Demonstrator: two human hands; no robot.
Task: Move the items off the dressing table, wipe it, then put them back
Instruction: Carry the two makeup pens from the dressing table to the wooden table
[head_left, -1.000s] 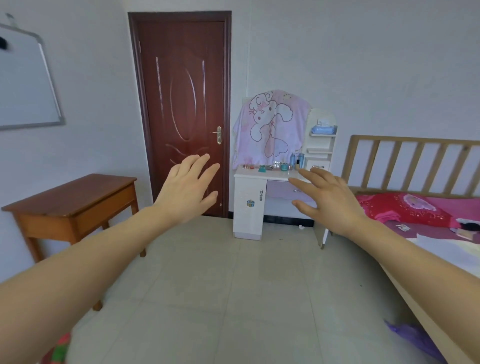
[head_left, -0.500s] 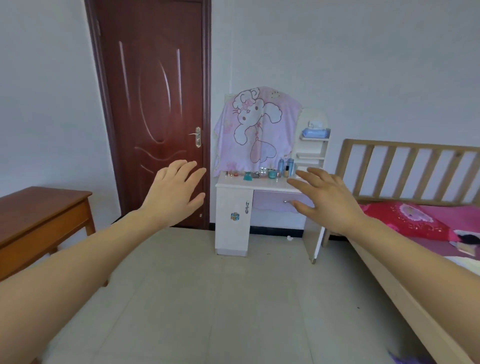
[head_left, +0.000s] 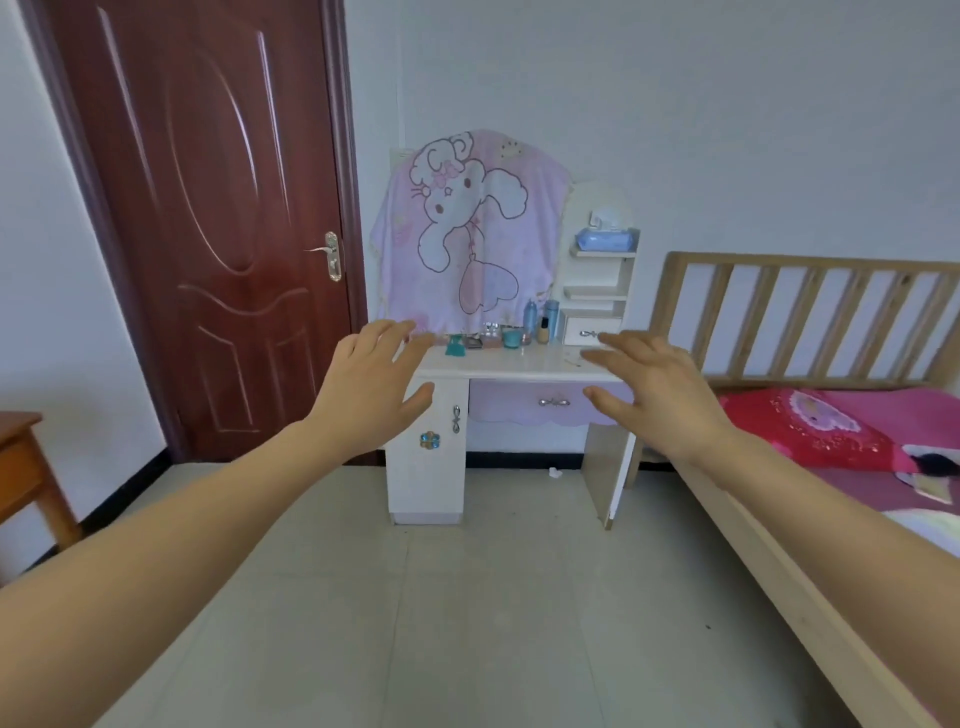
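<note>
**A:** Where are my hands?

**B:** Your left hand and right hand are both raised in front of you, backs toward you. The fingers are spread wide and straight, holding nothing and touching nothing.

**A:** And the counter?

**B:** The white counter stands at the far wall, between the brown door on the left and the bed on the right. It is well apart from you across the tiled floor. In your view, your hands overlap its two ends.

**A:** What's on it?

**B:** There is a row of small items along its far edge:
- a teal bottle toward the left
- a teal jar in the middle
- blue bottles and a beige bottle toward the right

Other small pieces between them are too blurred to name. A pink cartoon cloth hangs behind them. A blue tissue pack sits on the top shelf at the right.
</note>
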